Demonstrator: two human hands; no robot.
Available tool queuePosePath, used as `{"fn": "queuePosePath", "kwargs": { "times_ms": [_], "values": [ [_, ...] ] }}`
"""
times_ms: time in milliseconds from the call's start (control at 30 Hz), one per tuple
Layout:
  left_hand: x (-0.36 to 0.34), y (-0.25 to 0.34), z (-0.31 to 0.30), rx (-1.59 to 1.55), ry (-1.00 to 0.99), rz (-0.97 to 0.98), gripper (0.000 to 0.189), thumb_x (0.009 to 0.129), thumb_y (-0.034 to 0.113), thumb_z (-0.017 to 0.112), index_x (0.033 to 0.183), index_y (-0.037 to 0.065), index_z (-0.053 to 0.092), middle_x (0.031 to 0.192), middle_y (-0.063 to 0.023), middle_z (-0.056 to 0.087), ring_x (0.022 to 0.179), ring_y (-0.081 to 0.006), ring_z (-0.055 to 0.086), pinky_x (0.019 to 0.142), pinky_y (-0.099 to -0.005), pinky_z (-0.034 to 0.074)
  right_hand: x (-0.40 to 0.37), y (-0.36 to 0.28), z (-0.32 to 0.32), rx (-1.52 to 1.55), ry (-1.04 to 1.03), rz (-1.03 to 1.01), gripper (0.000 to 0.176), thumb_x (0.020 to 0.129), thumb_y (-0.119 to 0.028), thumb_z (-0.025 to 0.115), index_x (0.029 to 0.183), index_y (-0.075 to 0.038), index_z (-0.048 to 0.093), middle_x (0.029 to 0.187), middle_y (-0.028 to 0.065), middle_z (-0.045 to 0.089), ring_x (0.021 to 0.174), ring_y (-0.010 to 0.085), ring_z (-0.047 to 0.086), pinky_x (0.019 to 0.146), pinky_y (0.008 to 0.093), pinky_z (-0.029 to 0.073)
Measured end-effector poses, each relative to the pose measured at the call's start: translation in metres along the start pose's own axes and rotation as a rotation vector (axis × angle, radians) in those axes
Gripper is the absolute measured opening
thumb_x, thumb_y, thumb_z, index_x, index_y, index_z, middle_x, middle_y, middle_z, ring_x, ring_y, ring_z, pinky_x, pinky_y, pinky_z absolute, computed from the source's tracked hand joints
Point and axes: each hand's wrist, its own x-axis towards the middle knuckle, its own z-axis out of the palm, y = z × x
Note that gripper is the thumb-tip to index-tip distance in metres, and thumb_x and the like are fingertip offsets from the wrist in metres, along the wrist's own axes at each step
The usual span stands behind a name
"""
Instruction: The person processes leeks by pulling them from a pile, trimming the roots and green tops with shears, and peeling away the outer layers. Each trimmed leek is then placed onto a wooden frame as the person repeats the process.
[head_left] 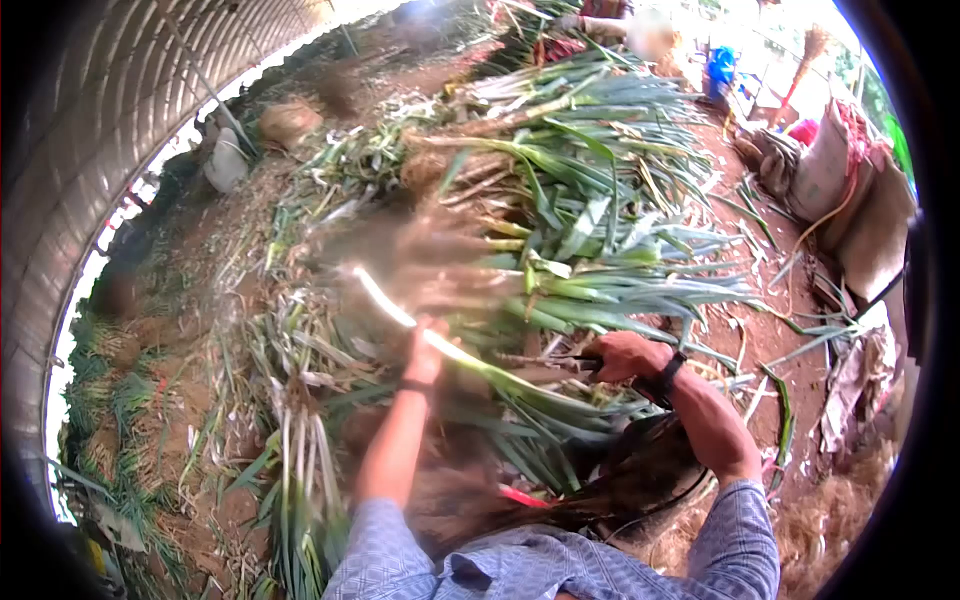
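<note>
My left hand [428, 345] is closed around the pale stem of a leek [465, 360]. Its bare white end points up and to the left, while the green leaves trail right across my lap. In my right hand [628, 357], the fingers are wrapped round the black handle of a thin knife [535, 359], pointing left close to the leek. Just beyond both hands lies a long pile of leeks [610, 285], their green tops to the right. A blurred patch in the picture hides part of the pile's left side.
Trimmed leeks [300, 480] lie at my left with loose peelings [300, 350] around them. Sacks [825, 160] and a cardboard piece [872, 235] stand at the right. Bare soil [735, 190] runs beside the pile. Another person's arm [605, 22] shows at the far end.
</note>
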Motion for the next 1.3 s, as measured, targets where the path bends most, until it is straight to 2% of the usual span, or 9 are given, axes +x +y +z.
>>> {"fn": "queuePosePath", "kwargs": {
  "times_ms": [167, 200, 300, 333, 700, 800, 900, 933, 1300],
  "values": [
    [-0.013, 0.037, 0.015, -0.134, -0.062, 0.177, 0.027, 0.092, 0.040, 0.061, 0.083, 0.017, 0.052, 0.056, 0.0051, 0.036, 0.050, -0.0129, 0.040, 0.046, -0.0364, 0.039, -0.004, -0.002, 0.001, 0.048, -0.087, 0.044, 0.030, 0.082, -0.025, 0.068, 0.109, -0.015, 0.073, 0.091, 0.0131, 0.073, 0.082, 0.0315, 0.069, 0.076, 0.0424, 0.054],
    [-0.010, 0.046, 0.013, -0.160, -0.041, 0.179, 0.032, 0.094, 0.045, 0.059, 0.081, 0.017, 0.053, 0.056, 0.0051, 0.035, 0.049, -0.0124, 0.039, 0.045, -0.0356, 0.038, -0.004, 0.001, 0.005, 0.059, -0.009, 0.010, 0.031, 0.083, -0.025, 0.069, 0.112, -0.015, 0.073, 0.091, 0.0134, 0.073, 0.080, 0.0308, 0.069, 0.074, 0.0422, 0.055],
    [-0.022, 0.079, 0.006, -0.160, -0.362, 0.183, 0.050, 0.097, 0.060, 0.051, 0.074, 0.016, 0.055, 0.053, 0.0054, 0.033, 0.046, -0.0112, 0.035, 0.044, -0.0341, 0.037, -0.005, 0.006, 0.010, 0.002, 0.106, -0.069, 0.031, 0.081, -0.023, 0.069, 0.111, -0.015, 0.073, 0.081, 0.0136, 0.071, 0.072, 0.0334, 0.068, 0.068, 0.0440, 0.054],
    [-0.036, 0.088, 0.017, -0.158, -0.281, 0.174, 0.055, 0.097, 0.064, 0.047, 0.073, 0.015, 0.057, 0.051, 0.0049, 0.033, 0.046, -0.0116, 0.035, 0.045, -0.0333, 0.036, -0.005, 0.003, 0.011, 0.016, 0.109, -0.102, 0.031, 0.080, -0.024, 0.069, 0.110, -0.013, 0.072, 0.081, 0.0148, 0.071, 0.073, 0.0347, 0.068, 0.067, 0.0443, 0.054],
    [-0.048, 0.111, 0.016, -0.188, -0.256, 0.284, 0.068, 0.093, 0.075, 0.045, 0.083, 0.010, 0.063, 0.052, 0.0037, 0.038, 0.046, -0.0122, 0.035, 0.049, -0.0330, 0.036, 0.003, -0.015, 0.018, -0.035, 0.171, -0.232, 0.038, 0.074, -0.020, 0.070, 0.110, -0.009, 0.071, 0.080, 0.0183, 0.070, 0.073, 0.0388, 0.067, 0.065, 0.0465, 0.052],
    [-0.040, 0.116, 0.007, -0.120, -0.217, 0.333, 0.060, 0.095, 0.073, 0.044, 0.098, 0.014, 0.052, 0.078, -0.0017, 0.052, 0.062, -0.0171, 0.050, 0.051, -0.0333, 0.039, 0.004, -0.020, 0.025, -0.017, 0.131, -0.271, 0.037, 0.073, -0.021, 0.070, 0.108, -0.009, 0.070, 0.082, 0.0169, 0.070, 0.074, 0.0395, 0.066, 0.066, 0.0477, 0.052],
    [-0.042, 0.119, 0.020, -0.175, -0.116, 0.397, 0.065, 0.090, 0.077, 0.048, 0.071, 0.015, 0.049, 0.057, 0.0031, 0.041, 0.045, -0.0126, 0.034, 0.043, -0.0308, 0.031, 0.007, -0.023, 0.027, -0.092, 0.150, -0.258, 0.034, 0.073, -0.019, 0.070, 0.105, -0.009, 0.068, 0.087, 0.0160, 0.070, 0.080, 0.0385, 0.067, 0.069, 0.0481, 0.053],
    [-0.042, 0.123, 0.017, -0.183, -0.206, 0.354, 0.066, 0.089, 0.078, 0.048, 0.068, 0.016, 0.043, 0.055, 0.0026, 0.038, 0.046, -0.0133, 0.034, 0.043, -0.0314, 0.031, 0.009, -0.024, 0.029, -0.093, 0.181, -0.273, 0.032, 0.073, -0.019, 0.071, 0.103, -0.009, 0.067, 0.089, 0.0154, 0.070, 0.082, 0.0379, 0.067, 0.069, 0.0480, 0.052],
    [-0.030, 0.133, 0.012, -0.152, -0.380, 0.365, 0.068, 0.089, 0.080, 0.045, 0.069, 0.015, 0.049, 0.050, 0.0032, 0.034, 0.045, -0.0126, 0.034, 0.043, -0.0305, 0.030, 0.041, -0.040, 0.055, -0.230, 0.364, -0.292, 0.037, 0.071, -0.016, 0.071, 0.107, -0.012, 0.062, 0.092, 0.0098, 0.063, 0.093, 0.0322, 0.063, 0.078, 0.0462, 0.049]
  ]
}}
